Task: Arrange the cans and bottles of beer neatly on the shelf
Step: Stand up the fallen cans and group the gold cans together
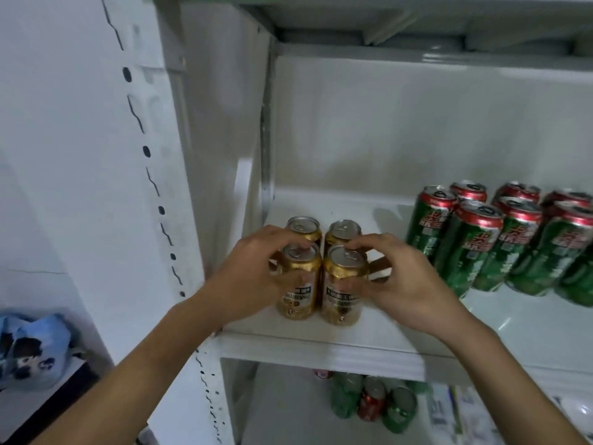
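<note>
head view: left hand and right hand curl their fingers round four gold cans squared near the shelf front-left corner, green cans already grouped toward the right edge, more cans below unsorted.

I've got one head view only, wide-angle, looking forward and down from close in front of the white shelf, facing its back wall; the upper board fills frame, the lower tier peeks below.
</note>
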A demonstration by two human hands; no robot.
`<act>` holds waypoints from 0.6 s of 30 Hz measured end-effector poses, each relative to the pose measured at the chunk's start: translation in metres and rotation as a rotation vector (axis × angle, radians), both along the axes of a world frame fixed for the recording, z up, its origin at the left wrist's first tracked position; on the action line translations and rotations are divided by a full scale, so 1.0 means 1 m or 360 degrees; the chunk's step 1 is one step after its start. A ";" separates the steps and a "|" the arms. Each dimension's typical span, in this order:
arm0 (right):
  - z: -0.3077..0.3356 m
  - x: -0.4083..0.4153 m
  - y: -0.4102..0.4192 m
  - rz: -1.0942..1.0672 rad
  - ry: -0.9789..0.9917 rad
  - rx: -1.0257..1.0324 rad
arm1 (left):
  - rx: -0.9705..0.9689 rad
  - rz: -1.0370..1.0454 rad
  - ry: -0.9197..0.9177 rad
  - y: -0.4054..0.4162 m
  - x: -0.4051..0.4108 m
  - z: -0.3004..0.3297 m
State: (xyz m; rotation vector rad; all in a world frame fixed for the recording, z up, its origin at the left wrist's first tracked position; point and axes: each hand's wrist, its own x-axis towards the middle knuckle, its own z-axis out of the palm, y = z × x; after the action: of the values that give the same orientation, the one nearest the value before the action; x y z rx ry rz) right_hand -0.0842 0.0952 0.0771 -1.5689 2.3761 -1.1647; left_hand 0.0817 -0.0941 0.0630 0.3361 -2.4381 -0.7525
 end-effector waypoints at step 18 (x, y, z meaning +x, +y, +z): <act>-0.009 0.004 0.000 0.0006 -0.0128 -0.0082 | 0.0090 0.0094 -0.0025 0.006 -0.003 0.010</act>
State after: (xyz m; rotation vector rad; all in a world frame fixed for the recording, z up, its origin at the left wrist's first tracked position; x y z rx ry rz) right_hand -0.0805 0.0952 0.0679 -1.5101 2.3103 -1.2726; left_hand 0.0791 -0.0886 0.0731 0.4357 -2.4136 -0.7973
